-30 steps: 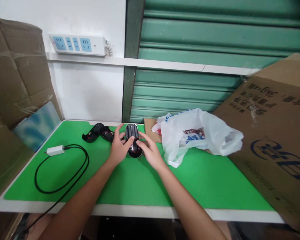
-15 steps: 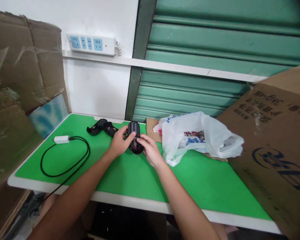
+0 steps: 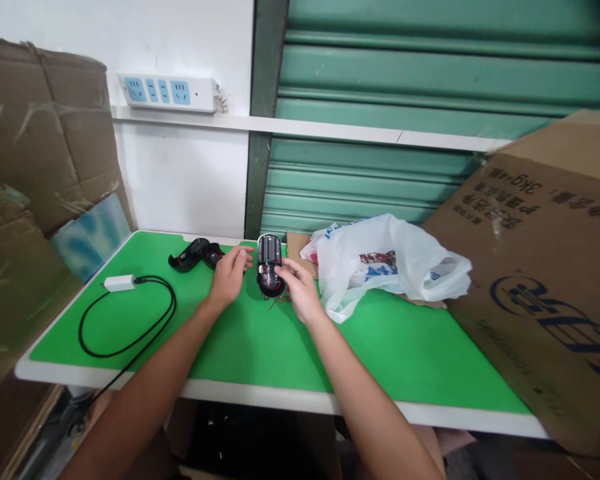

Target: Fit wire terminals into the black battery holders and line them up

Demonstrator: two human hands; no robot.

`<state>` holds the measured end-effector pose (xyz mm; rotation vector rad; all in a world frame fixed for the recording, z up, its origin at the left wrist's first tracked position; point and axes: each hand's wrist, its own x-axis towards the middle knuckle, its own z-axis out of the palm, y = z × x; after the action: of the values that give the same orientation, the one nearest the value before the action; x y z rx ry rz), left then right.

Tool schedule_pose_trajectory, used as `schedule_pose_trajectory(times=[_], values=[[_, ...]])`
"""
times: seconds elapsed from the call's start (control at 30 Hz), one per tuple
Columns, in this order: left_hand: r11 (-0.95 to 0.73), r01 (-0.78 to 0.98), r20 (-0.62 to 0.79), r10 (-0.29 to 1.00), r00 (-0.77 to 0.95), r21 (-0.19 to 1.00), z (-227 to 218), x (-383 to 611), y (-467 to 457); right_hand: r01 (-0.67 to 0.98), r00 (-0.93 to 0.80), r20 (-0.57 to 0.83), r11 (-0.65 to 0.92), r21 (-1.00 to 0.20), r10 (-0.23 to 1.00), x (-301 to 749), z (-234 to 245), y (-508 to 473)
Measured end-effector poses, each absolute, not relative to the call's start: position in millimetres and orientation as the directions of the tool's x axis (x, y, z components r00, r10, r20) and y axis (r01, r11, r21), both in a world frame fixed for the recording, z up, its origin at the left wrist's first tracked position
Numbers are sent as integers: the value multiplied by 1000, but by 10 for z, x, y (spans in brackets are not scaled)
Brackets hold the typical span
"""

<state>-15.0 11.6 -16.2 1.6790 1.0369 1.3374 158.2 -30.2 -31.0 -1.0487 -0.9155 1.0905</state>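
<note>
A black, rounded oblong device [image 3: 269, 253] with ribbed slots in its upper half and a red wire in its lower half is in my right hand [image 3: 301, 285]. The thumb and fingers grip its right side. My left hand [image 3: 230, 275] is off the device, just to its left, with fingers apart and nothing visible in them. Behind that hand lie a curved black casing [image 3: 189, 255] and a second black part [image 3: 213, 255] with red wire, partly hidden by the fingers. Thin wire ends stick out below the held device.
A white adapter [image 3: 119, 283] with a looped black cable [image 3: 81, 332] lies on the green tabletop [image 3: 260, 353]. To the right sits a white plastic bag [image 3: 347, 267] on cardboard. Large cardboard boxes flank both sides. A power strip [image 3: 167, 92] is fixed to the wall behind.
My left hand has let go of the black device and moved left, its fingers spreading. My right hand still grips the device. The camera view has shifted slightly.
</note>
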Motion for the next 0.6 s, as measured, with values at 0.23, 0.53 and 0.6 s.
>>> schedule_pose_trajectory(times=[0.23, 0.53, 0.6], values=[[-460, 239, 431, 887, 168, 855, -192, -94, 68, -203, 254, 93, 147, -968, 963, 1610, -362, -299], [-491, 246, 447, 868, 214, 835, -180, -109, 42, -186, 227, 108, 152, -971, 968, 1600, -369, -279], [-487, 243, 432, 868, 246, 839, -157, -110, 20, -202, 224, 101, 148, -968, 969, 1591, -370, -275]])
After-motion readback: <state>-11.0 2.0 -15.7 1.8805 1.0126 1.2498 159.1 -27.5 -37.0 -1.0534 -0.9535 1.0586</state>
